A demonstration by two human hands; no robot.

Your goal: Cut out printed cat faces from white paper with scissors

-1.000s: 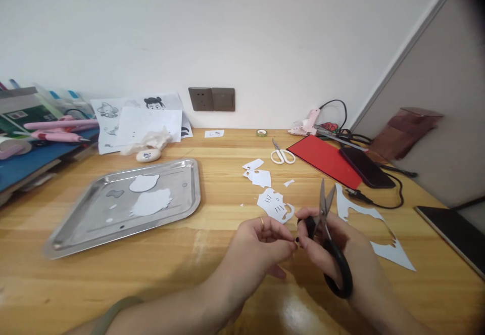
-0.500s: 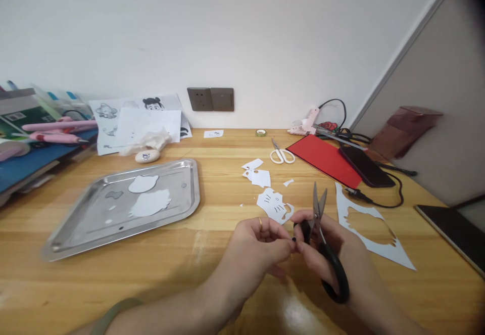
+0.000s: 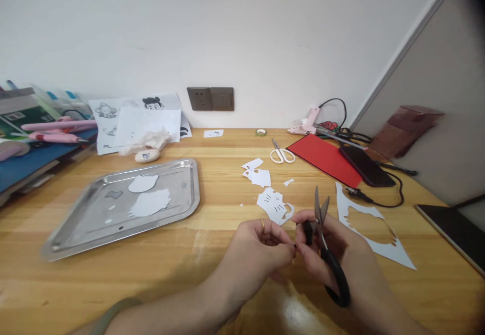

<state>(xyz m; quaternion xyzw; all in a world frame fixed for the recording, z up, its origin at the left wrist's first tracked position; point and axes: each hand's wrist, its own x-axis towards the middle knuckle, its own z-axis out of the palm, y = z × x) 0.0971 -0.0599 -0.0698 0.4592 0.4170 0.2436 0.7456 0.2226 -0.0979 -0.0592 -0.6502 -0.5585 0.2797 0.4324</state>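
Note:
My right hand (image 3: 333, 246) is closed around black-handled scissors (image 3: 326, 254), whose blades point up and stand slightly apart. My left hand (image 3: 259, 246), with a gold ring, pinches something tiny against the right fingertips; I cannot make out what. Just beyond the hands lies a white paper cut-out with a cat face (image 3: 273, 205). To the right lies a white paper offcut (image 3: 373, 229) with a shape cut out of it.
A steel tray (image 3: 182, 201) with white paper shapes sits to the left. White scissors (image 3: 281, 154), red card (image 3: 322, 157), a black phone (image 3: 362, 165) with cable, a pink glue gun (image 3: 306, 122) and printed sheets (image 3: 140, 120) lie farther back. A dark tablet (image 3: 454, 229) is at right.
Both hands stay together at the same spot; the scissors shifted slightly left and lower, and the blades closed a little.

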